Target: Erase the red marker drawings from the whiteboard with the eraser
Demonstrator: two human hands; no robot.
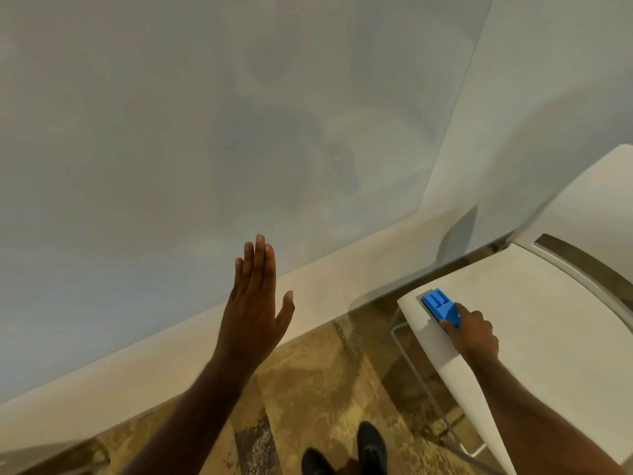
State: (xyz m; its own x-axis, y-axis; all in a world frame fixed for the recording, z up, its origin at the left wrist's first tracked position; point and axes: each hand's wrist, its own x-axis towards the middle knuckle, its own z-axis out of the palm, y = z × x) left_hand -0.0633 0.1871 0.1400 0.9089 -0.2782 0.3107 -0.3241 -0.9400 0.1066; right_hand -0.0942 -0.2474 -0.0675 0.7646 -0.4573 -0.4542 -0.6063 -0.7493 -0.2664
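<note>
Right hand (474, 332) gripping eraser (441, 306), fingertips hidden, left hand (255, 303) spread

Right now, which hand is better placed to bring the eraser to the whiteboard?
Right hand: it already grips the blue eraser on the white chair seat. Left hand is open and empty near the whiteboard.

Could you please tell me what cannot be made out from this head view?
- Whiteboard: cut off by the top and left edges; no red marks show on the visible part, the rest is unseen.
- Eraser: its near end is hidden under the right hand, its wiping face against the chair.
- Left hand: open; whether it touches the board is unclear.
- Shoes: cut off by the bottom edge.
</note>
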